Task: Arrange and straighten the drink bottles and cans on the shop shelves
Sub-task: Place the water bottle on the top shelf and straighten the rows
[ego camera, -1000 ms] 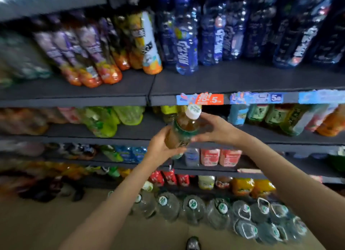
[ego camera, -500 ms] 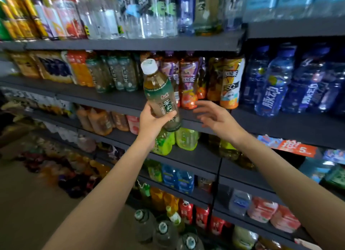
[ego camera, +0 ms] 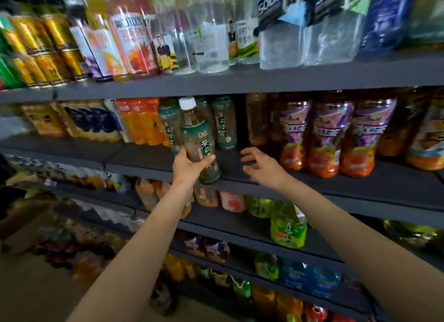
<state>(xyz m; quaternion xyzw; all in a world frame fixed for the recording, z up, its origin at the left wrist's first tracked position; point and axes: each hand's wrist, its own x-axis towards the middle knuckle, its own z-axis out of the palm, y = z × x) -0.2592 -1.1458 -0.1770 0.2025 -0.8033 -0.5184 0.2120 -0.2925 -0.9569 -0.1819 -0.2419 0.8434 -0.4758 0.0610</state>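
My left hand (ego camera: 187, 167) grips the lower part of a tea bottle (ego camera: 198, 134) with a white cap and a dark green label, held almost upright at the front edge of the dark shelf (ego camera: 360, 179). Right behind it stand matching green-label tea bottles (ego camera: 224, 122). My right hand (ego camera: 260, 164) hovers open over the bare shelf just right of the held bottle, fingers spread, touching nothing. To its right stand purple-and-orange labelled bottles (ego camera: 331, 134).
Orange drink bottles (ego camera: 141, 122) fill the same shelf to the left. The shelf above carries gold cans (ego camera: 48, 50) and clear soda water bottles (ego camera: 281, 30). A green bottle (ego camera: 288, 225) stands on the shelf below, with more drinks lower down. Floor lies at the bottom left.
The view has risen from the lower shelves to the upper ones. My left hand has carried the tea bottle up to the shelf with the matching bottles. My right hand let go of it and opened.
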